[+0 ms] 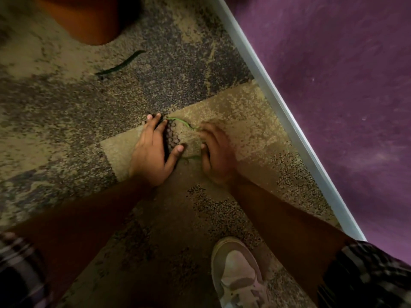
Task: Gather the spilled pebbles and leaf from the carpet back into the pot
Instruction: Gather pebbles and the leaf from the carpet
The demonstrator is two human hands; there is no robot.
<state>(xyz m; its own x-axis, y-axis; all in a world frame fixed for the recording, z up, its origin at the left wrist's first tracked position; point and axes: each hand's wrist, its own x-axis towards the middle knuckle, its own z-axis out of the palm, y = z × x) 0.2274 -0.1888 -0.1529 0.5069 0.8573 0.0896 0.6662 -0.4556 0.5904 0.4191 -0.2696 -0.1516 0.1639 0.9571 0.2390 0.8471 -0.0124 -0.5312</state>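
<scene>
A small heap of dark round pebbles (172, 135) lies on the mottled carpet between my hands. My left hand (152, 152) rests flat on the carpet with its fingers spread, cupping the left side of the heap. My right hand (216, 155) is blurred, fingers apart, a little to the right of the pebbles, touching the carpet. A thin green stem (181, 122) curves from the heap toward my right fingers, and another green strand (191, 157) lies below the heap. A dark green leaf (121, 63) lies further away. The orange pot (89, 21) stands at the top left.
A purple wall (333, 85) with a pale skirting strip (278, 103) runs diagonally along the right. My shoe (238, 272) stands on the carpet at the bottom, near my right forearm. Open carpet lies between the heap and the pot.
</scene>
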